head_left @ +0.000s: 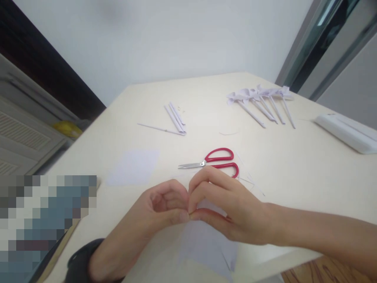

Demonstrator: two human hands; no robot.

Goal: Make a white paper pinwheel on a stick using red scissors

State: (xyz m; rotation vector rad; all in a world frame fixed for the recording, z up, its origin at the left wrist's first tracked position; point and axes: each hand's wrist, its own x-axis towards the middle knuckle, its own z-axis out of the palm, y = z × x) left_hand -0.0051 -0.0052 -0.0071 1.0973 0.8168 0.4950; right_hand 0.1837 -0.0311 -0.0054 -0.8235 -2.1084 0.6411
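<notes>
My left hand (165,206) and my right hand (232,204) meet fingertip to fingertip above the table's near side. Both are closed in a pinch, and whatever lies between the fingertips is too small or too hidden to name. Thin whitish paper (210,241) shows beneath and behind my right hand; I cannot tell whether it hangs from the fingers or rests on the table. Just beyond my hands lie red-handled scissors (203,163), blades pointing left. A flat sheet of white paper (134,167) is to the left of them.
Rolled paper tubes (175,118) and a thin rod (156,127) lie farther back on the table (188,90). Several paper pinwheels on sticks (262,104) rest at the back right, near a white long object (349,133). Thin strands (249,181) lie by the scissors.
</notes>
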